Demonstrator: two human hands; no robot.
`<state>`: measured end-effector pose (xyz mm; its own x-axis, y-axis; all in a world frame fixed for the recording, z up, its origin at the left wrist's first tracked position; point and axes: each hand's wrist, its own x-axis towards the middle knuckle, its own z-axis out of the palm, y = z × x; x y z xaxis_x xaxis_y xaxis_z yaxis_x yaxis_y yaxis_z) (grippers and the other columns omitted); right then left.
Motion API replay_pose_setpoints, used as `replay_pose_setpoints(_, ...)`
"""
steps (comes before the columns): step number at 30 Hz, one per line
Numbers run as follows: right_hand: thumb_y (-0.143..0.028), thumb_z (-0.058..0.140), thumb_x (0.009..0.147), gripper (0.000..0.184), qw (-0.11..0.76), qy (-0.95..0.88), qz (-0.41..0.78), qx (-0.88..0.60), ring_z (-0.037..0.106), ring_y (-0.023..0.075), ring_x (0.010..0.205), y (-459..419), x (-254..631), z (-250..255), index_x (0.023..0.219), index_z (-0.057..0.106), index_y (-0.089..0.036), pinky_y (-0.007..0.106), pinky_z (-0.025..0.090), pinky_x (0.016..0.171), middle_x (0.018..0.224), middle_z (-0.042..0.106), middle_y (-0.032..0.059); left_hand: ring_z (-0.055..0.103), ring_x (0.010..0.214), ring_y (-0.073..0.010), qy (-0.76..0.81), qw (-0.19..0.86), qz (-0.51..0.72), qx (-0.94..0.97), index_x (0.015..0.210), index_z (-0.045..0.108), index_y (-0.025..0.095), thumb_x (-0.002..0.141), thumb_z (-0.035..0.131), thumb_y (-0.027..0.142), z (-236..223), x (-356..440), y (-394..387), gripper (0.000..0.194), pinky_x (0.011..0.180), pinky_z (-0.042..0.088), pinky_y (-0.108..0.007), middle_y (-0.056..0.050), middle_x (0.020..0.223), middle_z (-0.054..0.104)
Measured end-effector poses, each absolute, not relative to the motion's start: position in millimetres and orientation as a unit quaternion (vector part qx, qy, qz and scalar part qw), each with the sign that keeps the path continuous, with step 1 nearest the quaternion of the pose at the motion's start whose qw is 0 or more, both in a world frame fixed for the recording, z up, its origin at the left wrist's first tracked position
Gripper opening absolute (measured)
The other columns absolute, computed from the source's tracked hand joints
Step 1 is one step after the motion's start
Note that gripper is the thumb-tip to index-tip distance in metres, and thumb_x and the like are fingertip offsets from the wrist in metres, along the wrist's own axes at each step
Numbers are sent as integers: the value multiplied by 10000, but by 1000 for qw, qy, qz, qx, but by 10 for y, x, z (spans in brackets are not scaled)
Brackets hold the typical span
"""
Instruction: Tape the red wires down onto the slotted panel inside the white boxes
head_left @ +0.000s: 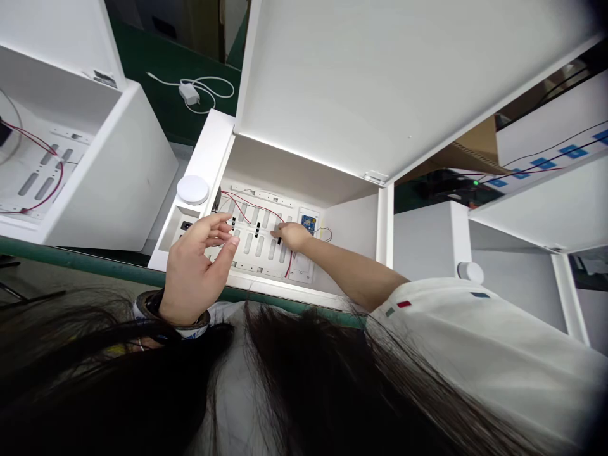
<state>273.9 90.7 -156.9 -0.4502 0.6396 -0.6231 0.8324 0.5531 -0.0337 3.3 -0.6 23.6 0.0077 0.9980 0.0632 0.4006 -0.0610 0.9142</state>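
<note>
An open white cabinet (pixel 332 202) lies in front of me, its lid (pixel 380 82) raised. Inside is a white slotted panel (pixel 259 244) with red wires (pixel 247 206) and a small blue circuit board (pixel 308 223). My right hand (pixel 291 235) reaches into the cabinet and presses its closed fingers on a wire at the panel, beside the board. My left hand (pixel 198 266) hovers above the panel's left part, fingers loosely curled and apart, holding nothing.
A round white disc (pixel 192 189) sits on the cabinet's left rim. A second open cabinet (pixel 118 171) with red wires stands at left. A white charger and cable (pixel 190 94) lie on the green surface behind. More white cabinets stand at right. My dark hair fills the bottom.
</note>
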Motion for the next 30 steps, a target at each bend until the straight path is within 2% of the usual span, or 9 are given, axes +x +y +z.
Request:
replay_pose_setpoints(2, -123, 448, 907, 491, 296, 829, -162, 446, 623, 267, 1050, 902, 2767, -1563, 1356, 588, -262, 297, 448, 751, 1151, 657, 124, 645, 951, -137, 577, 369, 408, 604, 1231, 592, 168, 877, 635, 261, 239, 25, -8, 369, 901, 555, -275, -50, 1043, 656)
replay_pose_setpoints(4, -140, 423, 932, 422, 311, 830, -146, 439, 616, 280, 1060, 882, 2788, -1544, 1296, 633, -183, 315, 464, 767, 1125, 662, 163, 645, 950, -138, 577, 368, 410, 603, 1237, 590, 171, 878, 634, 260, 236, 19, -13, 372, 902, 554, -276, -50, 1046, 656)
replay_pose_setpoints(8, -73, 432, 893, 345, 345, 847, -116, 388, 602, 288, 1053, 776, 2778, -1494, 1106, 704, -78, 333, 479, 765, 1120, 652, 210, 644, 960, -144, 576, 364, 414, 604, 1243, 588, 174, 878, 631, 256, 224, 17, -23, 377, 914, 550, -286, -57, 1064, 654)
replay_pose_setpoints(15, -70, 425, 876, 330, 390, 851, -64, 346, 561, 323, 1057, 610, 2675, -1411, 977, 739, -56, 399, 443, 813, 1144, 622, 236, 648, 958, -157, 578, 359, 415, 604, 1227, 593, 181, 878, 625, 267, 215, 6, -32, 361, 904, 554, -305, -63, 1055, 660)
replay_pose_setpoints(20, -67, 472, 854, 285, 374, 847, -97, 365, 546, 315, 1098, 692, 2777, -1331, 939, 742, -103, 407, 415, 865, 1146, 634, 201, 649, 946, -155, 579, 357, 418, 602, 1221, 597, 185, 880, 622, 270, 205, 1, -34, 352, 890, 556, -299, -60, 1044, 659)
replay_pose_setpoints(22, -65, 470, 859, 292, 348, 838, -115, 405, 564, 298, 1071, 735, 2828, -1302, 979, 732, -115, 400, 415, 858, 1123, 642, 196, 648, 949, -153, 579, 353, 419, 604, 1214, 600, 181, 878, 624, 267, 204, 4, -30, 348, 892, 555, -296, -59, 1042, 659)
replay_pose_setpoints(25, -98, 419, 911, 360, 324, 837, -124, 423, 574, 301, 1056, 755, 2854, -1285, 1153, 683, -138, 411, 418, 840, 1110, 647, 192, 646, 949, -150, 582, 345, 412, 611, 1209, 604, 179, 876, 625, 267, 208, 9, -24, 345, 894, 554, -292, -55, 1039, 661)
replay_pose_setpoints(27, -130, 381, 947, 392, 329, 839, -127, 414, 565, 307, 1084, 748, 2845, -1294, 1239, 643, -151, 425, 413, 852, 1136, 641, 191, 646, 950, -150, 584, 344, 408, 612, 1214, 603, 180, 877, 621, 269, 213, 9, -23, 349, 895, 554, -294, -54, 1040, 662)
replay_pose_setpoints(30, -178, 359, 976, 395, 346, 825, -127, 429, 545, 316, 1121, 755, 2842, -1318, 1255, 638, -169, 450, 402, 882, 1185, 626, 187, 649, 950, -157, 582, 347, 413, 608, 1219, 599, 179, 882, 609, 275, 215, 8, -28, 351, 899, 556, -308, -60, 1041, 661)
